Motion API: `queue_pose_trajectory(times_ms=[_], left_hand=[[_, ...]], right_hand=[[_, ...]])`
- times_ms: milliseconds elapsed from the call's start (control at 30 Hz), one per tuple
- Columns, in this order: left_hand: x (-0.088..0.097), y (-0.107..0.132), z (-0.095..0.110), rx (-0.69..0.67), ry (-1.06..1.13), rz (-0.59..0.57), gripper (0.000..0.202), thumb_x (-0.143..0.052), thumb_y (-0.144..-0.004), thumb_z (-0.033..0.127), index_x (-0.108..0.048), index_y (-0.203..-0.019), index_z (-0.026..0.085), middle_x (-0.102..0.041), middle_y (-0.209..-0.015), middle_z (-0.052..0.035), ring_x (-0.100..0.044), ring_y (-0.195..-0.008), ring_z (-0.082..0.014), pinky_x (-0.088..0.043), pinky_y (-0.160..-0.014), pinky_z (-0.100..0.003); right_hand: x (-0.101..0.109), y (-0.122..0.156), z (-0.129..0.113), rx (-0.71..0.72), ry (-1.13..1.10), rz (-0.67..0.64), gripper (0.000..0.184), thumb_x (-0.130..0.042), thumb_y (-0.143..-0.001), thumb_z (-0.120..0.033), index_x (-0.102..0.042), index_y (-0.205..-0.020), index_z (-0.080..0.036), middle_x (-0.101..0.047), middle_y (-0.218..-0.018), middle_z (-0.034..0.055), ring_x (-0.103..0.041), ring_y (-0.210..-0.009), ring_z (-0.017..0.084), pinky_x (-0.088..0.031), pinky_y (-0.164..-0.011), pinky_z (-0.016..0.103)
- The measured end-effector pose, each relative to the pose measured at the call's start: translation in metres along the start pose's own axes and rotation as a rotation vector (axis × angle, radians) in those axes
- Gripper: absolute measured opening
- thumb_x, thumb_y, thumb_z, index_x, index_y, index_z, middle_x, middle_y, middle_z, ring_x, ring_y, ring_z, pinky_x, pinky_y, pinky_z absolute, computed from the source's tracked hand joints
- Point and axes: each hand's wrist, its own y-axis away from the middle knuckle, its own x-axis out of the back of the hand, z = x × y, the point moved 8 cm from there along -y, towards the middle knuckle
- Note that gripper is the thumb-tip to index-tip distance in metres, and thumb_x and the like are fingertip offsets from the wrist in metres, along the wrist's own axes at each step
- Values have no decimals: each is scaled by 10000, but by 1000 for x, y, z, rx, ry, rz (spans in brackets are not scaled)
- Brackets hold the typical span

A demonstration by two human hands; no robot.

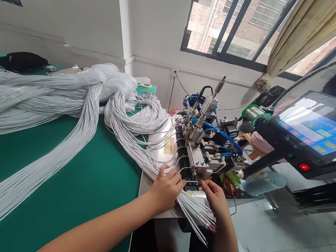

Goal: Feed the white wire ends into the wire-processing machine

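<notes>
My left hand is closed, its thumb and index finger pinching a single white wire at the near end of a black feed track. My right hand is closed at the other end of that short wire, fingertips pressed together beside the machine. Beneath my left hand runs a thick bundle of white wires, whose reddish-tipped ends fan out between my forearms. Several wires lie crosswise in the track, leading into the metal wire-processing machine with blue air hoses.
More white wire bundles, partly wrapped in clear plastic, lie on the green table. To the right stand a touchscreen panel and a solder-like wire spool. Red-handled scissors sit behind my right hand.
</notes>
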Motion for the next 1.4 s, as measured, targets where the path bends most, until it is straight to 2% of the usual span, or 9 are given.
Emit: queue_pose_trajectory(times_ms=[200,300,567,767,933,1133,1400], left_hand=[[0,2,-1,3,25,31,335,-562,-677,130,-615,-1002,188,-627,-883,-36,-540,-911,-213,-186,-972,-466],[-1,2,-1,3,34,31,353,-565,-670,132,-614,-1016,186,-634,-904,-42,-541,-930,-219,-188,-974,-471],[-4,3,-2,12,26,-18,369,-577,-678,139,-617,-1041,190,-645,-947,-52,-547,-959,-227,-186,-978,-474],[-4,3,-3,27,29,-16,396,-588,-648,172,-611,-1044,171,-647,-1071,-83,-530,-1032,-254,-157,-1000,-503],[2,3,0,-29,18,33,352,-576,-675,138,-613,-1020,203,-662,-986,-36,-564,-931,-211,-161,-1004,-491],[10,4,1,-29,37,118,247,-523,-790,123,-616,-994,226,-666,-899,2,-568,-831,-158,-175,-1012,-456],[10,4,2,-34,31,122,230,-513,-807,136,-614,-991,230,-658,-854,6,-559,-782,-155,-206,-996,-448]], right_hand=[[23,20,-18,81,120,-2,400,-628,-808,-556,-602,-691,-174,-477,-602,-20,-406,-555,130,-331,-527,237],[28,28,-22,91,154,-53,370,-616,-833,-528,-616,-725,-175,-507,-636,-9,-430,-574,133,-346,-543,242],[20,44,-32,110,249,-205,304,-576,-889,-462,-599,-787,-176,-513,-695,1,-458,-657,154,-357,-603,262],[22,51,-40,138,272,-191,303,-574,-887,-465,-591,-788,-180,-503,-692,-2,-459,-652,152,-360,-601,261],[20,55,-43,137,295,-212,293,-580,-881,-460,-617,-824,-175,-539,-719,12,-475,-657,157,-370,-592,259],[10,63,-55,147,346,-283,299,-584,-871,-464,-654,-878,-174,-584,-722,21,-487,-621,152,-367,-554,247],[4,64,-60,170,444,-318,297,-604,-851,-462,-663,-783,-179,-586,-690,26,-489,-604,163,-370,-545,258]])
